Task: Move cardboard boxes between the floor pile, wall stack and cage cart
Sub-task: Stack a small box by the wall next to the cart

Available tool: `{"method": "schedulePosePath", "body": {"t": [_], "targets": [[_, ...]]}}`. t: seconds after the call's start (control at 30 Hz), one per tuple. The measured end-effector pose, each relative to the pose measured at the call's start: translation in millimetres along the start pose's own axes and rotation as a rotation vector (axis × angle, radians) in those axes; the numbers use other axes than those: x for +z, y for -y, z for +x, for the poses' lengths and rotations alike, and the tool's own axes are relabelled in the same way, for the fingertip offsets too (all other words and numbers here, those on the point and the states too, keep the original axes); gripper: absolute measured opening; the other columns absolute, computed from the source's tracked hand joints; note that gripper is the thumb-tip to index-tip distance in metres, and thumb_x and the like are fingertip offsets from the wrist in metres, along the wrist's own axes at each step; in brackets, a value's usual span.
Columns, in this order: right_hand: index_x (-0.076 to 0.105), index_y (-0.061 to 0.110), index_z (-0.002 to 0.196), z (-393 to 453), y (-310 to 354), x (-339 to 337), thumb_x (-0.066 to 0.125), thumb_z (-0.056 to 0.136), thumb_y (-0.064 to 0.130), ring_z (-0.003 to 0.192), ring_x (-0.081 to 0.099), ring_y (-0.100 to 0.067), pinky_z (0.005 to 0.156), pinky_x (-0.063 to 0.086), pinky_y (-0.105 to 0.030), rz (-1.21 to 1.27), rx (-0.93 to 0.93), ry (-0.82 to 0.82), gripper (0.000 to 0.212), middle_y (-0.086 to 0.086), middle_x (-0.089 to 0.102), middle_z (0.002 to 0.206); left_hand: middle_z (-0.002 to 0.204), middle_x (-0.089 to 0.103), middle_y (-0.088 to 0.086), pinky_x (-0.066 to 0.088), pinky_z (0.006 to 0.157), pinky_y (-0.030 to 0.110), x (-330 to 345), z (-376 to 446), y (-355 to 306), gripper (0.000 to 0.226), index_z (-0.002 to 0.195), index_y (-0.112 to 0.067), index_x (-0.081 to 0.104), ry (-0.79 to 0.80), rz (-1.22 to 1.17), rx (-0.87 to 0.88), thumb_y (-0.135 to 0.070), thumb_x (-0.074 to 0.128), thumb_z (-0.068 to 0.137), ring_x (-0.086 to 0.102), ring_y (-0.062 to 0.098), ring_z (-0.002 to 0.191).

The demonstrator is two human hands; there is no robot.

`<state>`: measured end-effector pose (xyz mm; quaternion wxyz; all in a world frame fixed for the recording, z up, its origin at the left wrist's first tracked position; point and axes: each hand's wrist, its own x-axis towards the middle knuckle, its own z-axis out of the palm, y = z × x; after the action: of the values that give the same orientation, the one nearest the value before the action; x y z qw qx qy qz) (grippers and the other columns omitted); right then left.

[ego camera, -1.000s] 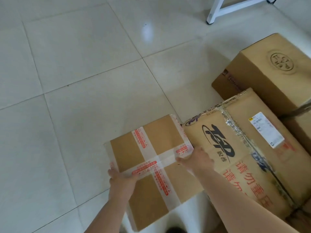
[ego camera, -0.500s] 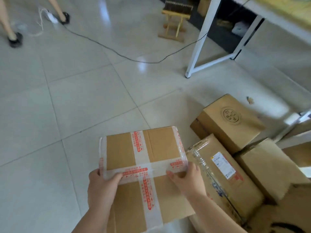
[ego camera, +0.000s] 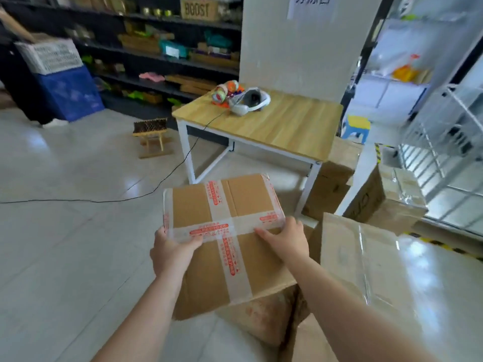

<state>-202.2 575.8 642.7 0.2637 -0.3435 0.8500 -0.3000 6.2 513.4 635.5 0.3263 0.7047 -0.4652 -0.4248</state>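
Here the tiled floor (ego camera: 65, 257) fills the left side, and dark shelves (ego camera: 156, 48) stand behind. A wooden tabletop (ego camera: 282, 124) on white legs is in the middle, with a white wire cage cart (ego camera: 439, 152) at right. Several cardboard boxes (ego camera: 386, 199) lie below the cart. The taped box (ego camera: 227, 236) is held in the air above the floor. The left hand (ego camera: 172, 253) grips its left edge, the right hand (ego camera: 285, 240) grips its right edge, fingers curled.

Bright, cool daylight enters from the right of the frame, washing out the wire cage cart (ego camera: 441, 142) there. The glossy tiled floor (ego camera: 65, 244) carries pale glare patches. The dark shelves (ego camera: 156, 48) at upper left are dim and smeared by motion blur. Straight lines bow near the edges.
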Motion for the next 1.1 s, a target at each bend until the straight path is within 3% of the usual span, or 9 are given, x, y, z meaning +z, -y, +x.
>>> {"method": "schedulePosePath", "body": {"t": [0.23, 0.4, 0.5, 0.63, 0.77, 0.93, 1.1], "targets": [[0.045, 0.017, 0.127, -47, -63, -122, 0.069, 0.072, 0.061, 0.112, 0.054, -0.022, 0.085, 0.049, -0.036, 0.086, 0.154, -0.264, 0.074, -0.002, 0.048, 0.125, 0.119, 0.059, 0.005, 0.049, 0.091, 0.044, 66, -73, -67, 0.072, 0.122, -0.016, 0.046, 0.289, 0.115, 0.274, -0.037, 0.083, 0.065, 0.055, 0.031, 0.112], [0.044, 0.018, 0.124, -87, -128, -181, 0.068, 0.071, 0.063, 0.110, 0.055, -0.022, 0.088, 0.051, -0.039, 0.100, 0.278, -0.404, 0.074, -0.002, 0.048, 0.121, 0.108, 0.057, 0.002, 0.047, 0.071, 0.032, 122, -139, -91, 0.060, 0.117, -0.014, 0.046, 0.497, 0.153, 0.429, -0.031, 0.081, 0.071, 0.053, 0.021, 0.093], [0.046, 0.016, 0.124, -107, -159, -212, 0.067, 0.073, 0.062, 0.108, 0.056, -0.022, 0.080, 0.049, -0.033, 0.101, 0.339, -0.457, 0.072, -0.002, 0.048, 0.120, 0.108, 0.056, 0.004, 0.041, 0.060, 0.025, 151, -175, -99, 0.060, 0.121, -0.011, 0.045, 0.602, 0.158, 0.484, -0.027, 0.079, 0.074, 0.051, 0.019, 0.091], [0.052, 0.019, 0.116, -127, -208, -250, 0.070, 0.063, 0.066, 0.098, 0.060, -0.020, 0.084, 0.054, -0.040, 0.218, 0.403, -0.520, 0.073, -0.001, 0.057, 0.114, 0.115, 0.059, 0.008, 0.051, 0.077, 0.038, 192, -221, -107, 0.063, 0.120, -0.014, 0.047, 0.664, 0.239, 0.563, -0.034, 0.080, 0.070, 0.057, 0.026, 0.102], [0.053, 0.020, 0.111, -145, -261, -296, 0.071, 0.064, 0.065, 0.094, 0.061, -0.019, 0.081, 0.055, -0.040, 0.249, 0.465, -0.588, 0.067, -0.001, 0.058, 0.112, 0.116, 0.058, 0.009, 0.051, 0.090, 0.047, 242, -279, -114, 0.062, 0.116, -0.015, 0.046, 0.730, 0.277, 0.627, -0.038, 0.079, 0.069, 0.054, 0.030, 0.110], [0.048, 0.022, 0.109, -157, -343, -364, 0.069, 0.066, 0.066, 0.093, 0.059, -0.017, 0.080, 0.055, -0.038, 0.241, 0.525, -0.640, 0.065, -0.001, 0.052, 0.114, 0.117, 0.059, 0.005, 0.049, 0.092, 0.048, 321, -359, -117, 0.067, 0.117, -0.018, 0.046, 0.809, 0.339, 0.670, -0.046, 0.080, 0.066, 0.054, 0.030, 0.112], [0.047, 0.018, 0.121, -156, -434, -441, 0.068, 0.066, 0.069, 0.096, 0.059, -0.018, 0.081, 0.056, -0.039, 0.193, 0.555, -0.654, 0.078, -0.001, 0.049, 0.119, 0.118, 0.058, 0.008, 0.047, 0.091, 0.044, 408, -444, -117, 0.063, 0.120, -0.013, 0.048, 0.839, 0.352, 0.646, -0.037, 0.079, 0.071, 0.053, 0.031, 0.115]]}}
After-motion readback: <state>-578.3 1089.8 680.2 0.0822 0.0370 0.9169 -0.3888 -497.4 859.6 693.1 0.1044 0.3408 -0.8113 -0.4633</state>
